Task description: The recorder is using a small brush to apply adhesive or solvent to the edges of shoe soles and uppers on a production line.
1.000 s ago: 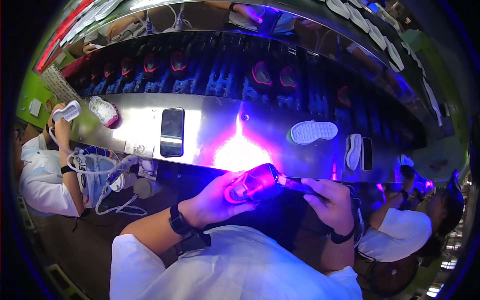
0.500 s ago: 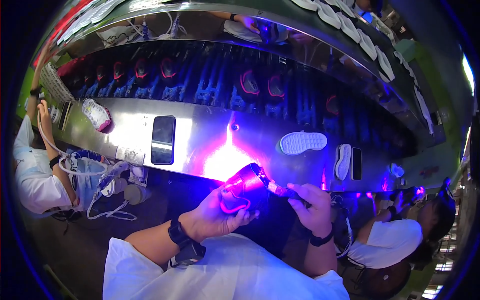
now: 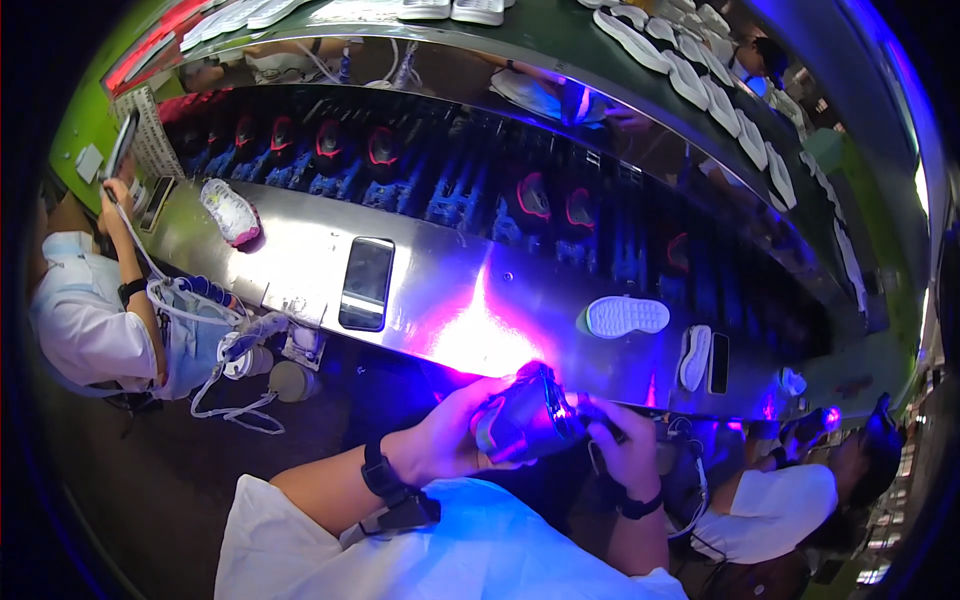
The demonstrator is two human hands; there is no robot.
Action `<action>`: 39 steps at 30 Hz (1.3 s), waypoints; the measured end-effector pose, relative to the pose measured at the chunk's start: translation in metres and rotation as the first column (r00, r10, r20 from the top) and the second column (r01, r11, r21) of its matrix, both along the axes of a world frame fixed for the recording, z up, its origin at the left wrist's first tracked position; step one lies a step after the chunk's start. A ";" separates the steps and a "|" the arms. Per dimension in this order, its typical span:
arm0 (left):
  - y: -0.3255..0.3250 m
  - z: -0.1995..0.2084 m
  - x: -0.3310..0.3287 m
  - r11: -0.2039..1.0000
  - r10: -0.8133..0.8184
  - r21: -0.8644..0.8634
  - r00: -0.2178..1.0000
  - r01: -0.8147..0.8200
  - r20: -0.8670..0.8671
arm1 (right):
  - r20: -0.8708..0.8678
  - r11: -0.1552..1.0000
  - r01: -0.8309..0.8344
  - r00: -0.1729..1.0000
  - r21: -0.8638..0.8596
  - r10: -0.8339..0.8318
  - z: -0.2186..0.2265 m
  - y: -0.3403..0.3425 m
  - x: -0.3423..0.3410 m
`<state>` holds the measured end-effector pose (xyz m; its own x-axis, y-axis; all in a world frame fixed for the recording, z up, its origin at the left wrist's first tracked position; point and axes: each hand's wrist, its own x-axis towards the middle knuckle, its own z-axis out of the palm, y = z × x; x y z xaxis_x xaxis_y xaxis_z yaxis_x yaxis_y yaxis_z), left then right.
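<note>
My left hand point(image 3: 445, 430) is closed round a dark shoe upper point(image 3: 515, 425) with pink trim, held over my lap just in front of the bench edge. Violet light falls on the shoe and on both hands. In my right hand point(image 3: 630, 455) is a slim brush point(image 3: 592, 408) with a dark handle, pinched by the fingers. Its tip meets the right side of the shoe, where wet-looking highlights shine; the bristles are hard to make out.
On the metal bench point(image 3: 300, 225) lie a phone point(image 3: 367, 283), a white sole point(image 3: 628, 316), another sole point(image 3: 695, 358) and a white-pink shoe point(image 3: 231, 213). Behind runs a dark rack point(image 3: 450, 180) with several uppers. Co-workers sit left point(image 3: 100, 320) and right point(image 3: 780, 505).
The shoe has turned in my left hand, and its pink outline shows less. Both hands appear slightly lower, and the whole view has shifted. The left co-worker's arm has moved.
</note>
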<state>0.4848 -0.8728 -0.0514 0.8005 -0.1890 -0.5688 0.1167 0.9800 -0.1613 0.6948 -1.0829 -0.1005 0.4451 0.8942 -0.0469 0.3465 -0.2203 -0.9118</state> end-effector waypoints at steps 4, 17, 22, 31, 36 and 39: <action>0.021 -0.009 0.011 0.942 -0.056 0.336 0.995 0.025 0.085 | -0.100 0.990 0.121 0.987 -0.071 -0.127 0.011 0.032 -0.007; 0.235 -0.088 0.105 -0.069 0.235 0.868 0.854 0.491 -0.464 | -0.442 0.984 0.150 0.879 -0.099 -0.179 -0.069 -0.019 -0.002; 0.345 -0.132 0.143 -0.640 0.468 0.185 0.569 0.746 -0.676 | -0.514 0.871 0.362 0.705 -0.333 -0.490 -0.059 -0.023 0.006; 0.398 -0.213 0.198 -0.747 0.538 0.014 0.617 0.664 -0.575 | -0.491 0.823 0.448 0.660 -0.351 -0.569 -0.086 -0.035 0.021; 0.298 -0.220 0.282 -0.827 0.456 0.003 0.675 0.562 -0.580 | -0.485 0.835 0.430 0.680 -0.343 -0.549 -0.082 -0.014 0.026; 0.280 -0.213 0.298 -0.689 0.375 0.049 0.414 0.723 -0.830 | -0.468 0.868 0.406 0.731 -0.286 -0.497 -0.081 -0.005 0.026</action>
